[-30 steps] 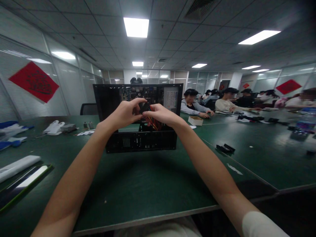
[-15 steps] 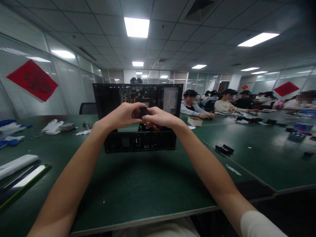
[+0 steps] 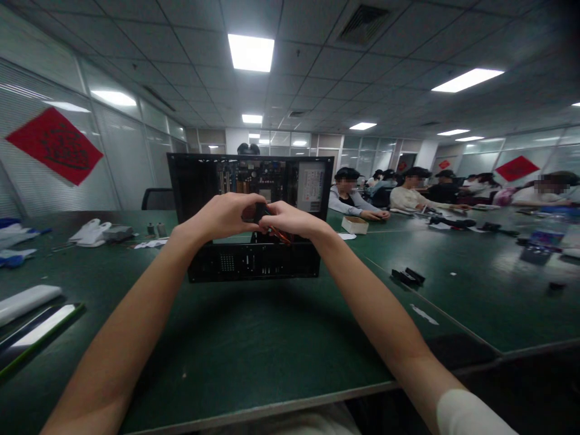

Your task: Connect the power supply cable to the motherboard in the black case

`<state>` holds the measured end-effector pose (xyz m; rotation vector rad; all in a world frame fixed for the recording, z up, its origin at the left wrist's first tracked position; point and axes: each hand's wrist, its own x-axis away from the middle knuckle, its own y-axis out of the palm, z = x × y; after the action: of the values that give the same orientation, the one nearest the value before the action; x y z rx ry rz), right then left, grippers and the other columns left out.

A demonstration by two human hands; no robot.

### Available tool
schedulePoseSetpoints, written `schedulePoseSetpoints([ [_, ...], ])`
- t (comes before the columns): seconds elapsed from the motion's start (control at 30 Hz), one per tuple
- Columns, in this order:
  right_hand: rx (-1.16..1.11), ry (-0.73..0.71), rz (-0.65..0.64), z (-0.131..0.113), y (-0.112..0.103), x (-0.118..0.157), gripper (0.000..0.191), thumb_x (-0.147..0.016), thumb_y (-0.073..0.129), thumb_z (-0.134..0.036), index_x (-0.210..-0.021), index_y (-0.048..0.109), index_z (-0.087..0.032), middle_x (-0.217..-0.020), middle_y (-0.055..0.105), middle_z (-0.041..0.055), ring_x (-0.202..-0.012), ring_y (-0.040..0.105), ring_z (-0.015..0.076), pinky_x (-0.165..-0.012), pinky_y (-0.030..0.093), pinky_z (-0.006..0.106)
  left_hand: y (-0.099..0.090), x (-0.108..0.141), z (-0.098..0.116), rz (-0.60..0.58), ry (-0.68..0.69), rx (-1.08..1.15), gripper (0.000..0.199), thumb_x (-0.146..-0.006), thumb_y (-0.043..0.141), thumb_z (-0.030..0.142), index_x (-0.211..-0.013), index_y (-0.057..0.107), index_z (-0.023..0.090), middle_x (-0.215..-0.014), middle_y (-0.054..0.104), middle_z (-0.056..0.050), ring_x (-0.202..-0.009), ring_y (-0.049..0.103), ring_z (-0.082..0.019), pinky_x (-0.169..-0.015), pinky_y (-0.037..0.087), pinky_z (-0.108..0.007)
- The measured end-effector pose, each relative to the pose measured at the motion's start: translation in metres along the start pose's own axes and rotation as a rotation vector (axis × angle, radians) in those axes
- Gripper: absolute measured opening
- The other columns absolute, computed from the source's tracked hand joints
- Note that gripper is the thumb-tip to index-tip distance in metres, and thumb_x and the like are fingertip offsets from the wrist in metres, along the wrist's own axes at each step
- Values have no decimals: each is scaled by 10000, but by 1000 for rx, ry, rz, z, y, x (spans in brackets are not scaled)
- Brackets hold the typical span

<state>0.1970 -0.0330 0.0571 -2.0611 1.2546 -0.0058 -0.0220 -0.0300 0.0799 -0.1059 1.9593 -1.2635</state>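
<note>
An open black computer case (image 3: pixel 208 269) stands in front of me on the table, its inside facing me. Inside it are a circuit board (image 3: pixel 267 172) and a boxy power supply (image 3: pixel 309 187) with a label. My left hand (image 3: pixel 222 216) is closed with thumb and fingertips on a small black part (image 3: pixel 261 211). Against the other side of that part, my right hand (image 3: pixel 296 220) is closed too, with orange and dark wires (image 3: pixel 281 235) hanging below its fingers. Both hands are held before the case opening, and the fingers hide much of the black part.
The green table (image 3: pixel 263 350) carries a white bag (image 3: pixel 90 232) and a grey box (image 3: pixel 118 233) at left, plus a green-edged tablet (image 3: pixel 40 332). At right are a small carton (image 3: pixel 354 225), black brackets (image 3: pixel 408 276) and a bottle (image 3: pixel 546 232). Several people sit beyond.
My hands have shifted slightly down, and the fingers have moved a little around the black part. The orange wires show more clearly below my right hand. The view has turned slightly.
</note>
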Motion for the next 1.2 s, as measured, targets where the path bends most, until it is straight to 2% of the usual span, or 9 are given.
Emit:
schedulePoseSetpoints([
  [0.17, -68, 6, 45, -2, 2, -2, 31, -828, 644, -158, -799, 656, -160, -717, 666, 8, -643, 603, 127, -583, 479, 214, 2, 1, -1, 60, 28, -36, 592, -910, 788, 474, -1444, 669, 245, -1124, 798, -81, -980, 757, -267, -823, 571, -341],
  [0.3, -187, -29, 184, 4, -1, -8, 58, -860, 670, -190, -812, 642, -171, -715, 656, -4, -642, 590, 127, -573, 471, 210, 6, -4, 2, 258, 79, -171, 459, -970, 717, 378, -1391, 660, 204, -1258, 759, -125, -1122, 722, -299, -912, 584, -397],
  [0.4, -258, -95, 246, 13, -7, -13, 148, -872, 743, -278, -824, 652, -170, -737, 666, -6, -674, 595, 134, -594, 478, 217, 12, -9, 5, 374, 132, -296, 267, -1008, 658, 315, -1232, 703, 177, -1219, 753, -149, -1136, 699, -318, -933, 574, -432],
  [0.57, -308, -120, 256, 23, -17, -15, 278, -838, 849, -383, -884, 682, -165, -816, 697, -1, -766, 638, 146, -684, 527, 227, 28, -17, 6, 443, 161, -287, 221, -1068, 583, 350, -1097, 731, 189, -1155, 773, -139, -1056, 717, -293, -894, 554, -423],
  [0.67, -242, -94, 224, 25, -20, -15, 289, -935, 783, -436, -947, 701, -158, -877, 707, 21, -813, 660, 149, -725, 560, 234, 35, -16, 2, 486, 118, -228, 261, -1084, 567, 367, -1077, 759, 190, -1167, 798, -137, -1085, 741, -288, -919, 546, -426],
  [0.77, -40, -104, 324, 27, -19, -18, 352, -1104, 538, -452, -1132, 717, -151, -1036, 722, 79, -924, 696, 184, -790, 603, 277, 40, -14, -4, 510, 75, -186, 250, -1074, 588, 347, -1069, 793, 204, -1179, 819, -119, -1116, 758, -290, -946, 547, -442],
  [0.9, 541, -303, 592, 36, -13, -19, 440, -1122, 401, -209, -1512, 598, -164, -1459, 607, 165, -1350, 589, 260, -1113, 542, 386, 47, -14, -13, 495, 7, -142, 240, -1052, 616, 318, -1095, 826, 212, -1190, 828, -113, -1117, 774, -297, -969, 553, -464],
  [1.03, 1000, -393, 471, 49, -5, -17, 487, -1103, 389, -123, -1550, 583, -136, -1553, 545, 185, -1417, 515, 288, -1212, 463, 427, 58, -17, -17, 416, -69, -124, 264, -1037, 623, 308, -1133, 845, 203, -1209, 824, -128, -1143, 771, -324, -986, 559, -481],
  [1.2, 1182, -86, 351, 60, 1, -23, 402, -1109, 370, -114, -1358, 686, -105, -1356, 649, 208, -1226, 635, 312, -997, 566, 379, 78, -19, -24, 202, -208, -45, 260, -1002, 659, 270, -1155, 863, 216, -1256, 814, -107, -1140, 769, -319, -940, 593, -418],
])
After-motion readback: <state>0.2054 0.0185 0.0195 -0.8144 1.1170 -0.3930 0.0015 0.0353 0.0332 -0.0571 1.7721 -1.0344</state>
